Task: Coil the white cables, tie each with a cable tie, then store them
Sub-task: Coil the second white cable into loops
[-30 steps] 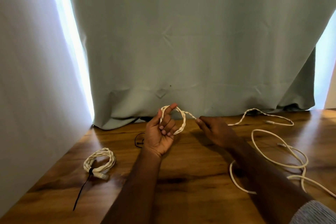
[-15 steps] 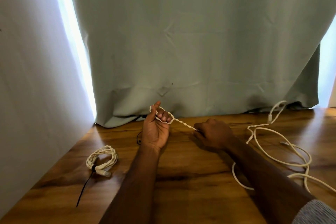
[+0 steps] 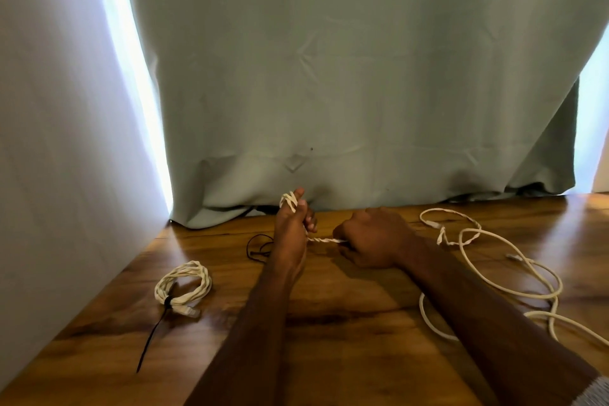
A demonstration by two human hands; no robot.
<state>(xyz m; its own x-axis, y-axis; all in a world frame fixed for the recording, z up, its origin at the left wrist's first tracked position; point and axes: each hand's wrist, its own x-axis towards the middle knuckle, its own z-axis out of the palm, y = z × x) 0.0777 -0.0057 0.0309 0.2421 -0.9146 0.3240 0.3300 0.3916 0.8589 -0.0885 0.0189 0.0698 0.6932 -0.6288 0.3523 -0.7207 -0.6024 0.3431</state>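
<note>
My left hand (image 3: 291,234) is curled round a few small loops of the twisted white cable (image 3: 324,240), wound over my raised thumb. My right hand (image 3: 372,237) pinches the same cable just beside it, a short taut stretch between the two. The rest trails off right in loose loops (image 3: 514,290) across the wooden table (image 3: 346,339). A finished coil (image 3: 183,283), bound with a black cable tie (image 3: 151,339), lies well to my left. A pale green curtain (image 3: 362,76) hangs behind.
</note>
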